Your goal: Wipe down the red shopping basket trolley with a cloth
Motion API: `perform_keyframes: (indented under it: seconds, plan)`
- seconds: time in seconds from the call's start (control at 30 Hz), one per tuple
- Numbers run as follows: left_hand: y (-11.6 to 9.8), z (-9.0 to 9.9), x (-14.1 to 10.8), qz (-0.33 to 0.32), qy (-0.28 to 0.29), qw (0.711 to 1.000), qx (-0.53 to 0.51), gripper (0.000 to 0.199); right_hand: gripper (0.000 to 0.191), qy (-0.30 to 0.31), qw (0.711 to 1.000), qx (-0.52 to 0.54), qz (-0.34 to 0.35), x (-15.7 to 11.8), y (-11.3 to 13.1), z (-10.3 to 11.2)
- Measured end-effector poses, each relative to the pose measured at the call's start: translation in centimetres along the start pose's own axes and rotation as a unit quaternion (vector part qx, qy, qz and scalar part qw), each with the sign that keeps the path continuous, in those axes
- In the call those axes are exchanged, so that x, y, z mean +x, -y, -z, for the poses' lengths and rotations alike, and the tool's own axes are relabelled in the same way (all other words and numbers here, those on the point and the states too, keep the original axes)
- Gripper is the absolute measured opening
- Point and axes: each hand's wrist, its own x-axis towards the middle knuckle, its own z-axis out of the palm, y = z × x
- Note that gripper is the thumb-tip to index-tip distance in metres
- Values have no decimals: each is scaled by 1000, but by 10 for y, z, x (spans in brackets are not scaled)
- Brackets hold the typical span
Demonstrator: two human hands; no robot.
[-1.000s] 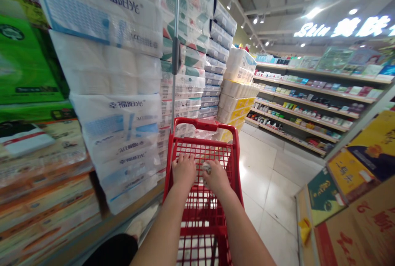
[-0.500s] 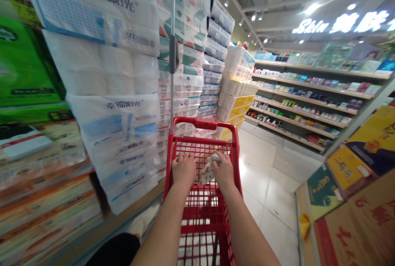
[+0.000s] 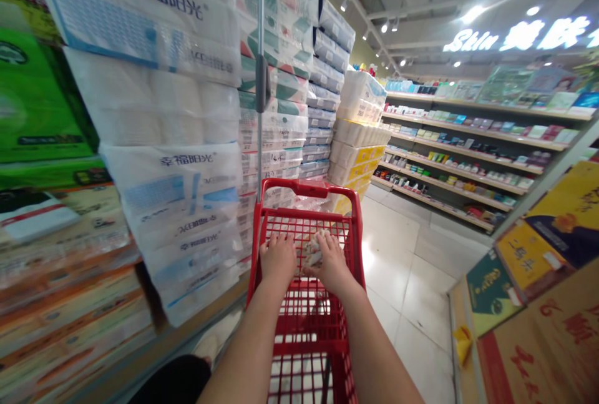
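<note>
1. At the upper grid panel (image 3: 299,228) of the red shopping cart (image 3: 312,188), you have both hands down; the step in hand looks like rubbing the wires with the patterned cloth (image 3: 312,253).
2. Your right hand (image 3: 331,263) has the cloth bunched under the palm, caught loosely between thumb and fingers, which reach forward and do not close into a fist.
3. Your left hand (image 3: 278,260) lies palm down on the panel, fingers side by side, with nothing visible in it; you cannot tell from here whether the fingertips hook a wire, so that grip stays unread.
4. The cloth sits on the grid between your hands, nearer the right and partly hidden by it.
5. The next move probably calls for light pressure on the cloth, the left hand steadying the panel, and care that no fold snags in the mesh.
</note>
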Motion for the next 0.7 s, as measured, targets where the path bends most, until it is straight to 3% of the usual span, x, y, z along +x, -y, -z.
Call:
perform_keyframes:
  seconds: [0.17, 0.23, 0.3, 0.43, 0.6, 0.7]
  plan:
    - [0, -1, 0, -3, 0, 1000, 5, 37, 49, -6, 998, 5, 57, -6, 17, 12]
    - [1, -2, 1, -4, -4, 1000, 7, 38, 39, -4, 998, -12, 59, -6, 20, 15]
    - [1, -3, 1, -5, -5, 1000, 8, 38, 30, -44, 998, -41, 35, -4, 17, 19]
    - [1, -2, 2, -4, -2, 1000, 5, 38, 32, -169, 982, -65, -55, 0, 13, 19]
    - [1, 3, 3, -4, -2, 1000, 5, 36, 41, -101, 994, -22, 25, 1, 15, 5]
    - [2, 7, 3, -7, -8, 1000, 3, 37, 45, -109, 994, 19, -7, 6, 7, 6]
